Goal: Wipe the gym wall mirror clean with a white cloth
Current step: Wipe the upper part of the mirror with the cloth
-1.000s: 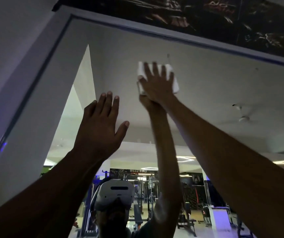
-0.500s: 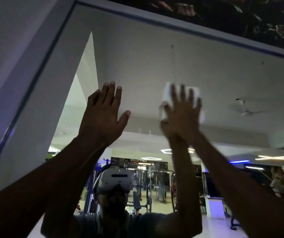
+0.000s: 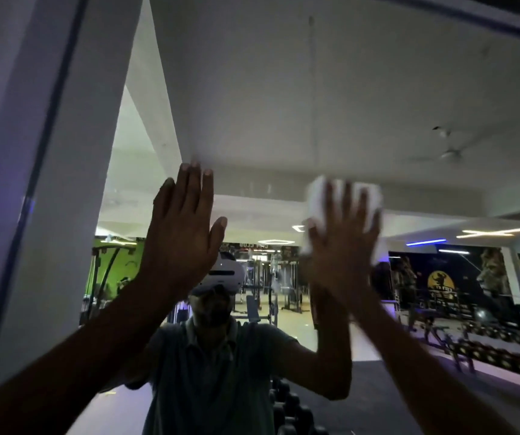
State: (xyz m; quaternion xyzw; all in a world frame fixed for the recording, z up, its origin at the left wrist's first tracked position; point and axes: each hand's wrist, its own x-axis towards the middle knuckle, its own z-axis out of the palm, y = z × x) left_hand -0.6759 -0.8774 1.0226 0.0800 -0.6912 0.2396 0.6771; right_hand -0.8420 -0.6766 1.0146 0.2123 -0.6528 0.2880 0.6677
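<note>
Flat right hand (image 3: 343,246), fingers spread straight, presses the white cloth (image 3: 345,215) against the mirror (image 3: 283,105), right of centre. Left hand (image 3: 183,233) open, bracing on the glass, holding nothing. Judgement: keep palm pressure even; overlap strokes; avoid left-hand smudges.

Cloth (image 3: 368,196) under right hand (image 3: 343,246) — on mirror (image 3: 283,89)

I noted motion blur over the right hand (image 3: 343,246), which covered most of the white cloth (image 3: 315,199). The mirror (image 3: 283,89) was cut off by every picture edge except the left. Both forearms ran out at the bottom edge. The reflected gym equipment (image 3: 271,287) was too small to identify.
</note>
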